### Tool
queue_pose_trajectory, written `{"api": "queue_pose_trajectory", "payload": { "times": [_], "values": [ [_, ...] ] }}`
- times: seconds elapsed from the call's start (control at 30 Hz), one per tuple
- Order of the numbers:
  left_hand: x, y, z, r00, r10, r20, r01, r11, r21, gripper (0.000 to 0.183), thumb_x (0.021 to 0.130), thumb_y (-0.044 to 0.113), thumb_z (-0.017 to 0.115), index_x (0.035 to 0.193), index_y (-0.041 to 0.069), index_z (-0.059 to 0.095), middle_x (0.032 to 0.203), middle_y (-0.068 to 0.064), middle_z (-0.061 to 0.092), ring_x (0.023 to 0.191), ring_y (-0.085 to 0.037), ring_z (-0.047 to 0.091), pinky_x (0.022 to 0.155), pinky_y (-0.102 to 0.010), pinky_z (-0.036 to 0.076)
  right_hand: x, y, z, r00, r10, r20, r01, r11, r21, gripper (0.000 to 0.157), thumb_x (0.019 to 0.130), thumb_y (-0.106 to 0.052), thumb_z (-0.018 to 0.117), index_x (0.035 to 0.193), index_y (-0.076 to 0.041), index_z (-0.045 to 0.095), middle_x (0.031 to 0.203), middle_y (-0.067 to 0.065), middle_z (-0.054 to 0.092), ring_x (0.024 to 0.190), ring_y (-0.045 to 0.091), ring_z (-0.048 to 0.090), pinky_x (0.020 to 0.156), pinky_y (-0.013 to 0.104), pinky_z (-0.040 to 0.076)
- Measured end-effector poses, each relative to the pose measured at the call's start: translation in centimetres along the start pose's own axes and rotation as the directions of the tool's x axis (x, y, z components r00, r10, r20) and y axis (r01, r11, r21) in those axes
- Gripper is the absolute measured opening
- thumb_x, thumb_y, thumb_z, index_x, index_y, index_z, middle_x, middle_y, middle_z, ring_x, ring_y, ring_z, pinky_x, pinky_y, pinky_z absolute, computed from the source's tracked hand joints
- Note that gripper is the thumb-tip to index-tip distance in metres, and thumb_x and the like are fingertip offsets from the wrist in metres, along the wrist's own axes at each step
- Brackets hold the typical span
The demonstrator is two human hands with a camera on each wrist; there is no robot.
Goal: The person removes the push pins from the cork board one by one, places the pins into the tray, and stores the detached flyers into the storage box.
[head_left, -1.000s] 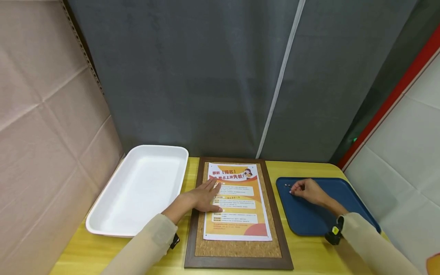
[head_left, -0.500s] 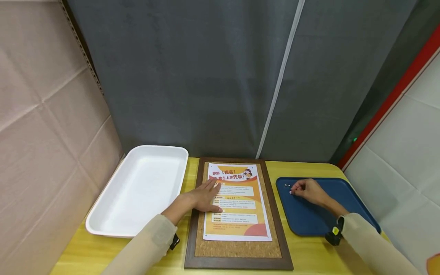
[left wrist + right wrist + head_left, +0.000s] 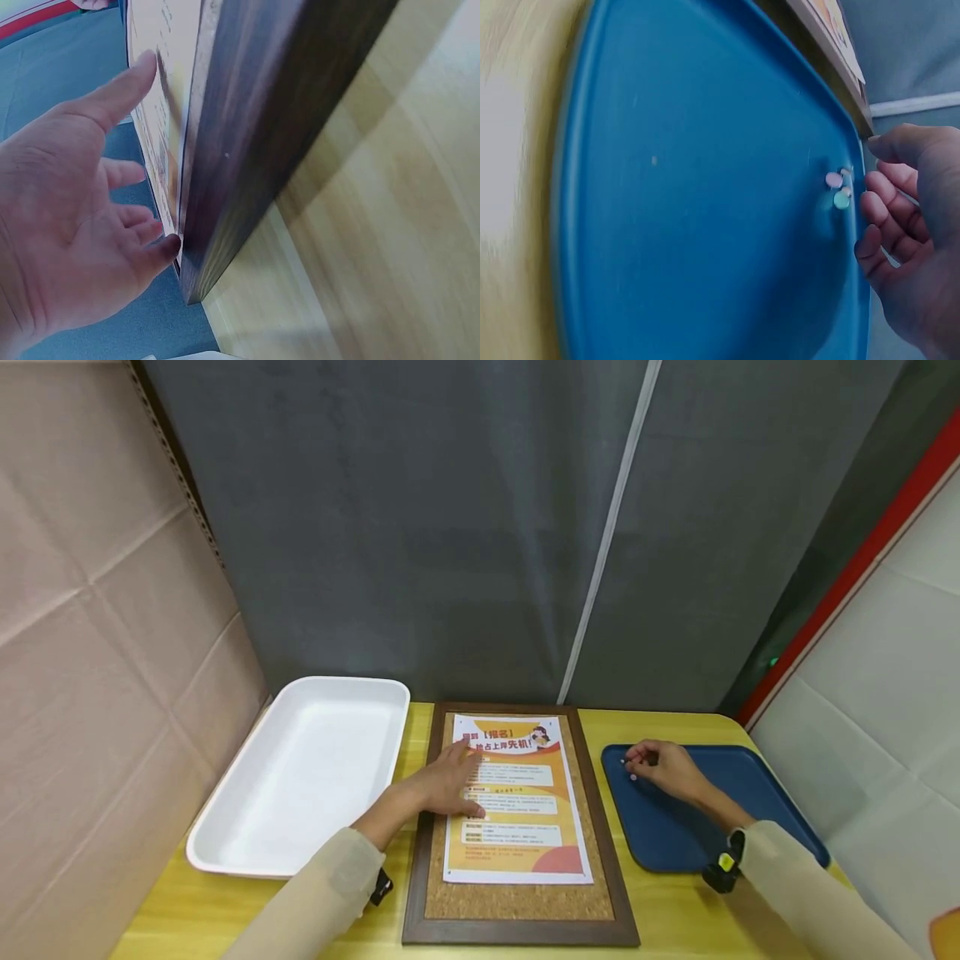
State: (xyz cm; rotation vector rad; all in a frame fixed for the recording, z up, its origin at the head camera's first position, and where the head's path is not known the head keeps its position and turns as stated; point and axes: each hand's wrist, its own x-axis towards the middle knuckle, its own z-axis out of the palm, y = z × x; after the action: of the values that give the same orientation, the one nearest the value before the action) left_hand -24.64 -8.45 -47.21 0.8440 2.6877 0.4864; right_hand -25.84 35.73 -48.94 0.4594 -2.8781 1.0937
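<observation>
My left hand (image 3: 446,783) rests spread over the left side of an orange and white printed poster (image 3: 517,814). The poster lies on a framed cork board (image 3: 517,906), whose dark wooden frame (image 3: 247,127) fills the middle of the left wrist view. On the right, a blue tray (image 3: 720,843) has my right hand (image 3: 667,768) over its far left corner, with fingers loosely bent. Several small push pins lie by its fingertips, among them a pink push pin (image 3: 834,180) and a green push pin (image 3: 841,200). Nothing shows between thumb and fingers.
An empty white basin (image 3: 315,777) stands left of the board on the yellow wood-grain table (image 3: 180,914). A grey curtain (image 3: 420,543) hangs behind the table. Pale sheets hang at both sides, the left sheet (image 3: 112,635) close to the basin.
My right hand has shifted slightly away and to the left, toward the pins in the tray corner. The left hand's fingers have lifted and shifted a little on the poster.
</observation>
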Motion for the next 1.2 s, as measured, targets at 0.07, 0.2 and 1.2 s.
{"api": "queue_pose_trajectory", "payload": {
  "times": [0.07,0.2,1.2],
  "values": [
    [0.2,-0.1,0.1,0.999,-0.004,-0.049,0.002,0.999,-0.037,0.103,0.091,0.044,0.084,0.165,-0.002,0.029,0.172,-0.032,0.012,0.158,-0.051,0.017,0.122,-0.06,0.035,0.1,-0.4,0.1,1.0,0.006,-0.011,-0.006,1.0,-0.001,0.017,0.098,-0.008,0.075,0.112,0.003,0.072,0.091,0.005,0.073,0.078,0.017,0.068,0.064,0.025,0.052],
    [0.7,-0.1,-0.1,0.992,-0.057,-0.112,0.042,0.991,-0.126,0.102,0.09,0.037,0.086,0.164,-0.003,0.028,0.17,-0.035,0.015,0.157,-0.054,0.018,0.122,-0.064,0.033,0.4,-1.6,0.3,1.0,0.021,-0.023,-0.02,1.0,0.008,0.027,0.098,-0.011,0.076,0.119,0.004,0.071,0.1,0.009,0.075,0.086,0.02,0.069,0.066,0.026,0.055],
    [-0.8,0.6,-0.8,0.953,-0.301,-0.037,0.174,0.642,-0.747,0.105,0.083,0.016,0.092,0.167,0.004,0.029,0.171,-0.024,0.026,0.159,-0.044,0.02,0.127,-0.065,0.02,0.8,-10.0,4.9,0.969,0.155,0.194,-0.224,0.88,0.418,0.05,0.105,0.001,0.059,0.149,0.019,0.043,0.143,0.039,0.053,0.128,0.049,0.059,0.099,0.046,0.059]
  ]
}}
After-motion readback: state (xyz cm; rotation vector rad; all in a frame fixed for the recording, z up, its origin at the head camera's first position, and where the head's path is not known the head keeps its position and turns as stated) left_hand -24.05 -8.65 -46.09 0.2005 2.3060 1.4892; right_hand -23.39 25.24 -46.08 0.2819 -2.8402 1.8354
